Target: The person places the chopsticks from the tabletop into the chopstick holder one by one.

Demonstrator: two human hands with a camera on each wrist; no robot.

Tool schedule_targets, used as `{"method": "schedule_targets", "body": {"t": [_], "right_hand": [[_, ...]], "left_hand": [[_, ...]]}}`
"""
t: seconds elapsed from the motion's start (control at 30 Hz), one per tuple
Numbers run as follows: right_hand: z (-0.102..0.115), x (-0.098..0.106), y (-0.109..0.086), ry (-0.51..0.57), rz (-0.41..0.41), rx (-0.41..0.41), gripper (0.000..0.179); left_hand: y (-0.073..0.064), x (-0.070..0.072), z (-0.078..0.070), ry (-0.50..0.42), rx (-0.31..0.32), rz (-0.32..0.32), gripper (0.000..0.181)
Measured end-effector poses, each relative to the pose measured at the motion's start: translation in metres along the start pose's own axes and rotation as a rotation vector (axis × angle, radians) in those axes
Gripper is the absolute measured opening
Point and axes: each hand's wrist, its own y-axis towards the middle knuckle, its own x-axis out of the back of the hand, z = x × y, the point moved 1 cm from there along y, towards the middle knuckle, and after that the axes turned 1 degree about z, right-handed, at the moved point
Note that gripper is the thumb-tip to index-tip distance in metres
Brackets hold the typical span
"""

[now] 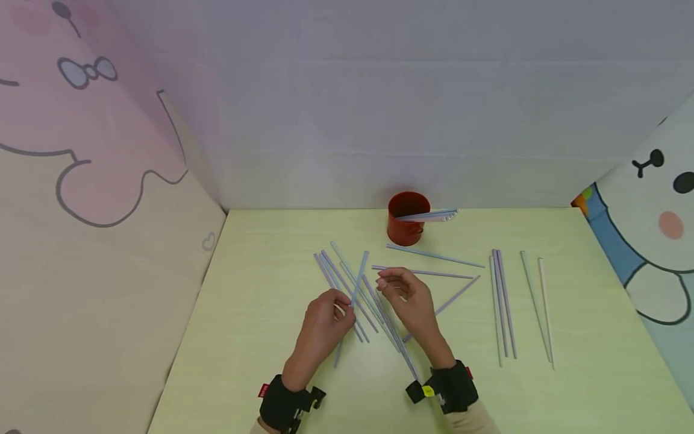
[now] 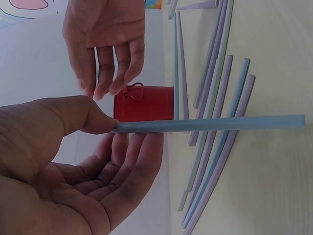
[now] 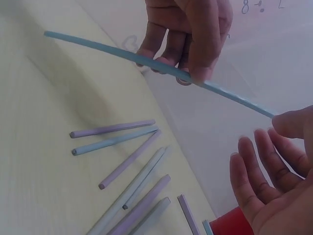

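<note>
Pinching blue stick (image 2: 220, 124) mid-length (likely for balance), left hand (image 1: 325, 319) holds it tilted — right hand (image 1: 412, 299) near, loose-fingered, empty.

Over my remote feed, I see a light-blue held stick (image 2: 220, 124) and other sticks (image 1: 507, 304) in lilac, pale blue, pale green and white. The surface (image 1: 233, 374) is pale yellow-green, the cup (image 1: 397, 234) plain red, the wristbands (image 1: 279, 401) black with red tags (image 1: 263, 390). I make out a grey-outlined pink cartoon figure (image 1: 43, 114) with a pale grey-blue bow (image 1: 74, 72), and a white figure (image 1: 640, 199) with black features and a round pink cheek (image 1: 671, 225).
</note>
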Motion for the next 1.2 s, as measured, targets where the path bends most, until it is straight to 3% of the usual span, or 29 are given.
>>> {"method": "schedule_targets", "body": {"t": [0.23,0.47,0.97,1.2], "right_hand": [[-0.016,-0.005,-0.003,0.057,0.03,-0.024,0.025],[-0.016,-0.005,-0.003,0.109,-0.003,-0.024,0.024],[-0.008,-0.006,-0.003,0.239,-0.029,-0.033,0.026],[-0.002,0.0,0.0,0.283,-0.072,0.015,0.024]], "left_hand": [[-0.002,-0.003,-0.003,-0.023,-0.103,0.021,0.01],[-0.003,-0.002,-0.005,-0.046,-0.163,0.064,0.011],[-0.003,-0.008,-0.003,-0.063,-0.259,0.084,0.012],[-0.003,-0.008,-0.004,-0.048,-0.28,0.072,0.012]]}}
